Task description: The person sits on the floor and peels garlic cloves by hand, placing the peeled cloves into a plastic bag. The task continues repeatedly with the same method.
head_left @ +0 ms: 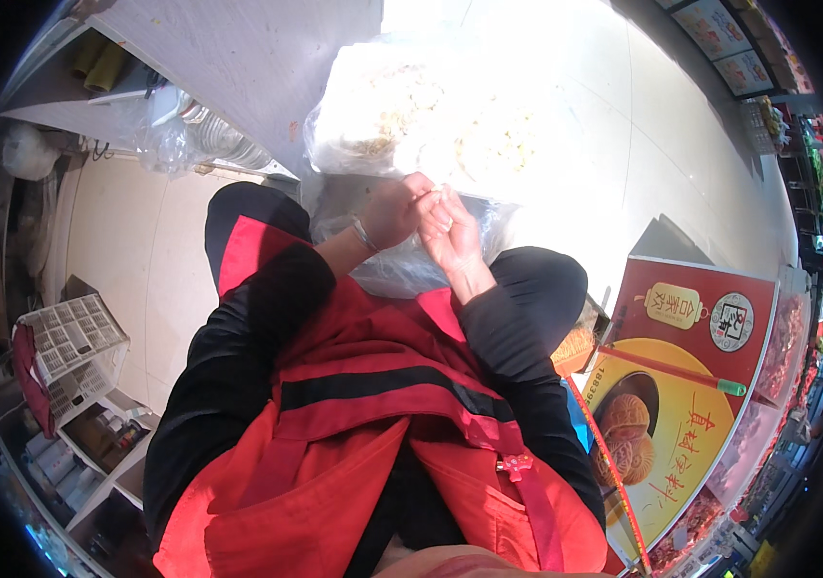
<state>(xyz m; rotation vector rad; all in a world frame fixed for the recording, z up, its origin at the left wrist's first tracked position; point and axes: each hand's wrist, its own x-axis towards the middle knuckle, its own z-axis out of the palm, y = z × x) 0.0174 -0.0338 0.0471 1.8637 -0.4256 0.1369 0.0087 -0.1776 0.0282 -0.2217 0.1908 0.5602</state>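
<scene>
My left hand (pixel 394 212) and my right hand (pixel 452 234) meet above my lap with their fingertips together. The fingers of both are curled into a pinch. A tiny pale bit shows at the fingertips, too small and overexposed to name. Just beyond the hands lie small pale yellowish pieces (pixel 503 144) on white, glaring in strong light; their kind cannot be made out. Clear plastic wrap (pixel 313 144) edges the pile on its left. More clear plastic (pixel 397 270) hangs below my hands, between my knees. A bracelet (pixel 363 236) circles my left wrist.
A pale cabinet panel (pixel 228 58) stands at the far left, with bagged goods (pixel 224 140) on its shelf. A white plastic basket (pixel 79 337) is at left. On my right stands a red and yellow sign board (pixel 672 385) with a green-ended stick (pixel 681 374) across it.
</scene>
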